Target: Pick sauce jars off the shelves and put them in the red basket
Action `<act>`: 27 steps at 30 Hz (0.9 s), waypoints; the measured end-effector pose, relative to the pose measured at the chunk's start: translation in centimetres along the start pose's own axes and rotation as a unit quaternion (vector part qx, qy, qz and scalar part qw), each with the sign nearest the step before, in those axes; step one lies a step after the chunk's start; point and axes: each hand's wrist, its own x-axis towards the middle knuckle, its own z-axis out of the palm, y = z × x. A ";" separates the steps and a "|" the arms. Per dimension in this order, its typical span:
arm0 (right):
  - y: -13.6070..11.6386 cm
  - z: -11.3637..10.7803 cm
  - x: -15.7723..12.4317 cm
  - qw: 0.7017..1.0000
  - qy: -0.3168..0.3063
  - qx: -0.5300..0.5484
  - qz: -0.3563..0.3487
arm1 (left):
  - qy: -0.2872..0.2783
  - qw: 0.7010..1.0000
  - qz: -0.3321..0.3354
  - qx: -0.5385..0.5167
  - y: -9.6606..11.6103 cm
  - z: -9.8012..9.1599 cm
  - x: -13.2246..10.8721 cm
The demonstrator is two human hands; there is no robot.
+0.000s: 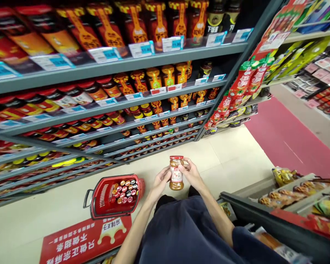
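Head view looks down past the person's dark navy top (pixel 181 231) at a glass jar (pixel 176 173), held upright in front of the body above the pale floor (pixel 231 161). The jar has a red lid (pixel 176 160) and a white-and-red label (pixel 176 174) over brownish contents; the label's small print is too blurred to read. The left hand (pixel 160 180) lies against the jar's lower left side, and the right hand (pixel 191 172) curves around its upper right side. Both grips are clamped on the jar, with the fingers (pixel 184 168) hiding part of the glass. The far side of the jar is out of sight, so whether any fingertips meet behind it cannot be told.

On the floor to the left sits a red shopping basket (pixel 114 196), its handle (pixel 87 198) pointing left. It is packed with jars (pixel 123 192), of which mostly the coloured tops show. Below it, a red floor sign (pixel 85 240) appears upside down, cut off by the lower edge of the view. Grey shelves (pixel 112 64) carry rows of jars (pixel 123 82) and price tags (pixel 141 49), the top row cut off and the lowest rows hard to make out. At right hang red sachets (pixel 242 84), and a snack display (pixel 280 194) runs out of view.
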 end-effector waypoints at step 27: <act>11.4 -23.8 35.2 0.969 -0.145 -0.104 -0.171 | 0.062 0.966 0.249 0.013 -16.1 2.8 39.7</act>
